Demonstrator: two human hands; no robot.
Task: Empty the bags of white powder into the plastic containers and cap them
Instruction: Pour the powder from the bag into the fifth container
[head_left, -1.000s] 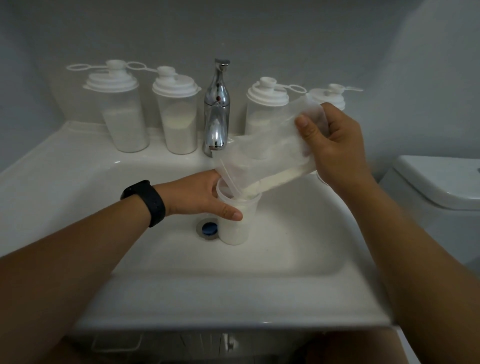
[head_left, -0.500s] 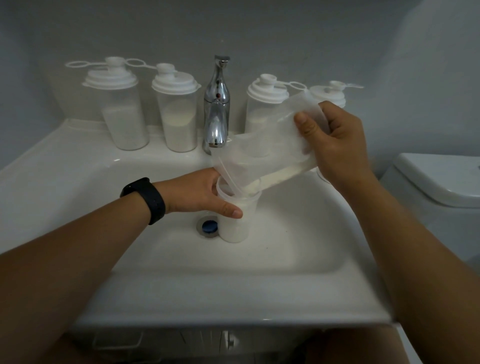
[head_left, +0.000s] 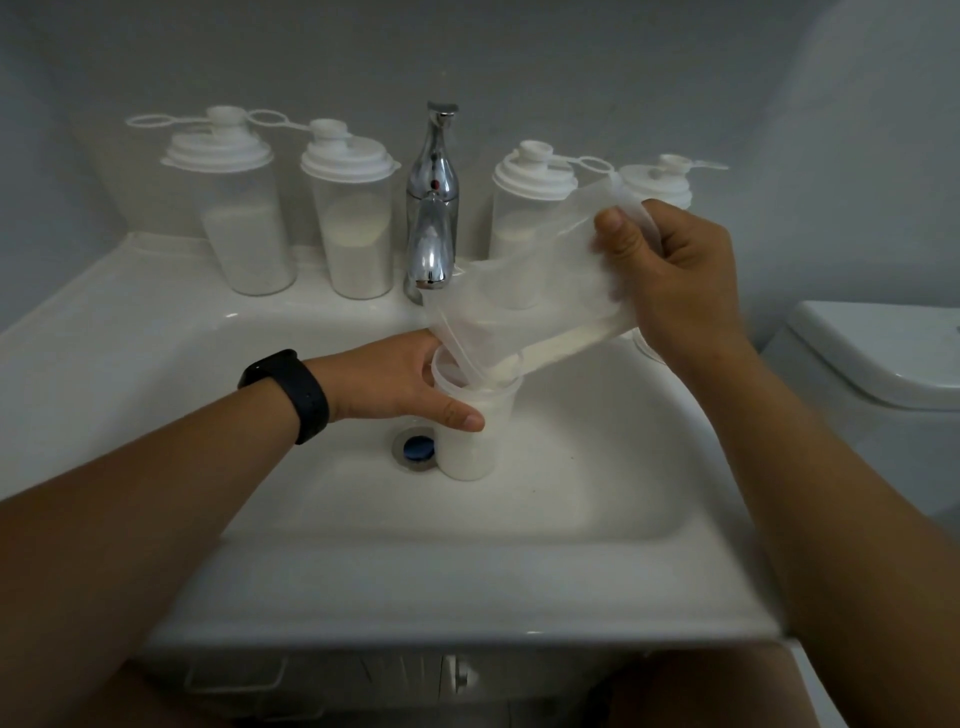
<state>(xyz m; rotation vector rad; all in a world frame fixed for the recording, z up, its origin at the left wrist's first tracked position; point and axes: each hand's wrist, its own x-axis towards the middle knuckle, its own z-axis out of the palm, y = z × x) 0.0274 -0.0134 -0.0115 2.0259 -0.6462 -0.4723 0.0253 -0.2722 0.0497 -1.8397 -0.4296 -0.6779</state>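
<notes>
Powder pouring from a tilted bag into an open container in the sink.

The left hand (head_left: 400, 382) wraps the uncapped container (head_left: 470, 426) standing in the sink (head_left: 597, 467) beside the drain (head_left: 413, 448). The right hand (head_left: 675, 275) pinches the clear bag (head_left: 530, 301) by its upper end, its mouth in the container's rim. Four capped containers (head_left: 234, 208) flank the tap (head_left: 432, 208).

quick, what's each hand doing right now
Left hand: closed round the open container in the sink, steadying it.
Right hand: gripping the tilted plastic bag by its raised end.
</notes>
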